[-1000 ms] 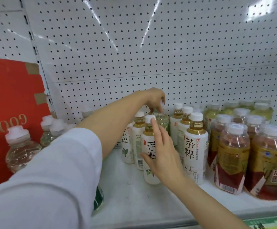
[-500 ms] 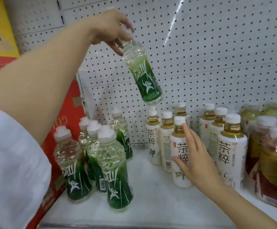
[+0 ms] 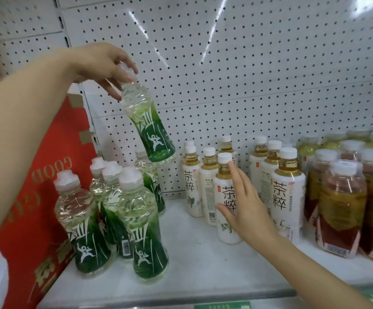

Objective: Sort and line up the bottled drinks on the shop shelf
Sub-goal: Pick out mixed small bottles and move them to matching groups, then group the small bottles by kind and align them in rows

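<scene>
While my left hand (image 3: 100, 63) pinches a green-labelled bottle (image 3: 148, 121) of clear drink by its cap, tilted above the green group (image 3: 123, 217), my right hand (image 3: 245, 204) rests spread against a white tea bottle (image 3: 224, 197) holding amber liquid on the shelf (image 3: 192, 264).

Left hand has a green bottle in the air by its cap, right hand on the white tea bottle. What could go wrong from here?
1. The left hand pinches the green-label bottle only at its cap; it hangs tilted and might slip onto the green bottles on the shelf.
2. The right hand rests flat on the front white tea bottle; a push could topple neighbours.
</scene>
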`<act>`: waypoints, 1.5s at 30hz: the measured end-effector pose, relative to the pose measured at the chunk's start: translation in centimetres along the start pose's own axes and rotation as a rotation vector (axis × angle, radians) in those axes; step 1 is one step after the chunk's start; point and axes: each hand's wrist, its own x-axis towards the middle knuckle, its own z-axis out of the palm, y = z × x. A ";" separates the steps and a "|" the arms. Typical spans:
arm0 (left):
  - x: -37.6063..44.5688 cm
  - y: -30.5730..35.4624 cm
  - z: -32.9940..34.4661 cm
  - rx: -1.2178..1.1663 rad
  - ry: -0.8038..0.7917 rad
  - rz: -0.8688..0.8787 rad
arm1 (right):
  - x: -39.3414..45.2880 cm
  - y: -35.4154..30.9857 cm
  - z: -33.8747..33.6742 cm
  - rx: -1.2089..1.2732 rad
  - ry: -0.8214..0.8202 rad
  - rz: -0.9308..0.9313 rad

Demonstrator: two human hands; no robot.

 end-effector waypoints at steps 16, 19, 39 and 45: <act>-1.3 -6.9 12.0 0.312 -0.439 -0.134 | -0.6 -1.8 0.4 -0.061 -0.014 -0.009; -1.5 -7.3 11.8 0.389 -0.462 -0.171 | -0.8 -1.5 -1.5 0.002 -0.006 -0.019; -6.7 5.6 24.8 0.403 -0.237 0.212 | 0.4 3.2 -5.4 -0.147 0.061 0.071; -8.2 5.6 25.9 0.491 -0.169 0.242 | 1.4 2.7 -4.6 0.073 -0.029 -0.002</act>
